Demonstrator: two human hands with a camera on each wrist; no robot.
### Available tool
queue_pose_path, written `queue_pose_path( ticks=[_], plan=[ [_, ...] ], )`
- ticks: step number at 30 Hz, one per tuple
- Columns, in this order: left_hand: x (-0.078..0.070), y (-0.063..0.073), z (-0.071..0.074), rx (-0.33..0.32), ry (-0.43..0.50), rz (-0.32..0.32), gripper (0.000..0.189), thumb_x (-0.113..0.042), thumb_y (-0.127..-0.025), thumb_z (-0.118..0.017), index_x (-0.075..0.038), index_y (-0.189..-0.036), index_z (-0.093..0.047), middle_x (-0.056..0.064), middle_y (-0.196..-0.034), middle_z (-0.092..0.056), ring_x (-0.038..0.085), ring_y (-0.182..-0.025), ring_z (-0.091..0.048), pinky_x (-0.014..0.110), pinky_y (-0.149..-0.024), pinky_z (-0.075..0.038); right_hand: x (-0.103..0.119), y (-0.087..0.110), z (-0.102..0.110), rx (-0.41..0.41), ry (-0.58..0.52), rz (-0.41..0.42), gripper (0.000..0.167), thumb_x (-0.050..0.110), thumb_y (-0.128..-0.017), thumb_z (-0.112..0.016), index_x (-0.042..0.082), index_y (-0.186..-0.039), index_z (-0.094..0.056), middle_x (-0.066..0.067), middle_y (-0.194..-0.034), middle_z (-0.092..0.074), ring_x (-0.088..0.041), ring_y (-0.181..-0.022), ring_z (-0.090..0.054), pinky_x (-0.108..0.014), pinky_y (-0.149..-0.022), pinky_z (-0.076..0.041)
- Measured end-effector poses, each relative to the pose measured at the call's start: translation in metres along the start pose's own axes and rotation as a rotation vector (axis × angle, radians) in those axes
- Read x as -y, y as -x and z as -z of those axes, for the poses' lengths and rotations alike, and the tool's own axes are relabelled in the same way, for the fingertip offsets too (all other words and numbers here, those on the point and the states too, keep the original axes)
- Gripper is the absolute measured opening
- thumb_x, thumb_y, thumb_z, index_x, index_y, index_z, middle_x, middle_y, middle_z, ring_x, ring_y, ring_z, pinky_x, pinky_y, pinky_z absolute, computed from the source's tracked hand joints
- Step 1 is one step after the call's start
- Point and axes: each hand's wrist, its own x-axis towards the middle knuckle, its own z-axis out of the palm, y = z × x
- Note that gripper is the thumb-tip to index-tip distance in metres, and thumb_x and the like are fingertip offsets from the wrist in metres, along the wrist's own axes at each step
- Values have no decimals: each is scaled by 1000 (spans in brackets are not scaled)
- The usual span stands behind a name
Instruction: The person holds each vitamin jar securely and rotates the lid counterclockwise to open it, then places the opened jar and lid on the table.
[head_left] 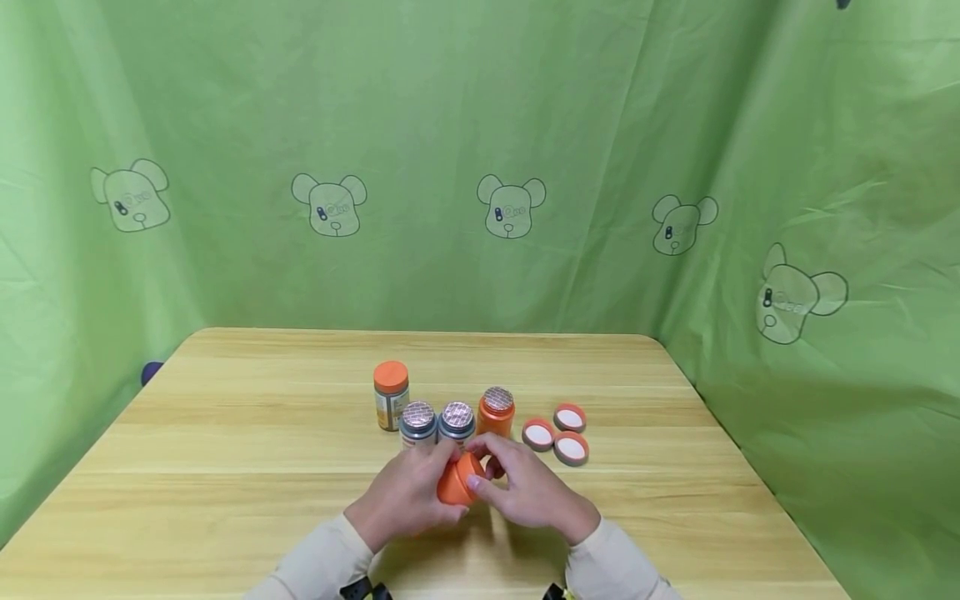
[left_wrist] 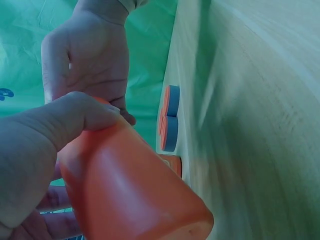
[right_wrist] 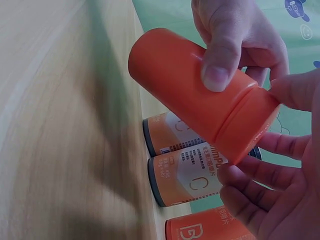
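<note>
My left hand [head_left: 411, 493] grips an orange plastic bottle [right_wrist: 172, 75] round its body, thumb along the side, above the table. The bottle is tilted, its base toward me and its orange lid [right_wrist: 247, 125] pointing away to the right. Fingers and thumb of my right hand [head_left: 528, 485] pinch the rim of that lid, which sits on the bottle's neck. Just beyond the hands stand two bottles with silver foil seals, a left one [head_left: 417, 417] and a right one [head_left: 457, 418]. Beside them is an orange bottle [head_left: 496, 410], foil-sealed too.
A bottle with an orange lid [head_left: 391, 393] stands behind on the left. To the right of the bottles, three orange-and-grey lids [head_left: 572, 450] lie with white insides up. All rest on a wooden table [head_left: 247, 408], with a green curtain [head_left: 420, 100] around it.
</note>
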Motion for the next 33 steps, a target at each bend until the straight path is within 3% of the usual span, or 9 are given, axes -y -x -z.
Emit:
queue_pose_path(
  ticks=[7, 26, 33],
  plan=[
    [0, 0, -1, -26, -12, -23, 62, -29, -67, -86, -10, -115, -52, 1, -93, -59, 10, -75, -55, 24, -67, -50, 0, -1, -1, -18, 13, -15, 34, 33, -97, -57, 8, -119, -58, 7, -90, -57, -8, -75, -54, -26, -66, -48],
    [0, 0, -2, -17, -6, 1, 70, -28, -65, -88, -9, -121, -51, 0, -96, -58, 11, -78, -56, 27, -70, -50, 0, 2, -1, 7, -10, -8, 32, 31, -95, -60, 13, -121, -56, 8, -101, -58, -9, -81, -55, -26, -71, -49],
    [0, 1, -3, -41, -24, -22, 68, -27, -65, -88, -7, -119, -51, 1, -95, -58, 12, -78, -57, 28, -69, -51, 2, -1, -2, -20, 19, -13, 34, 34, -98, -53, 9, -120, -57, 7, -95, -59, -7, -76, -55, -26, -67, -48]
  ],
)
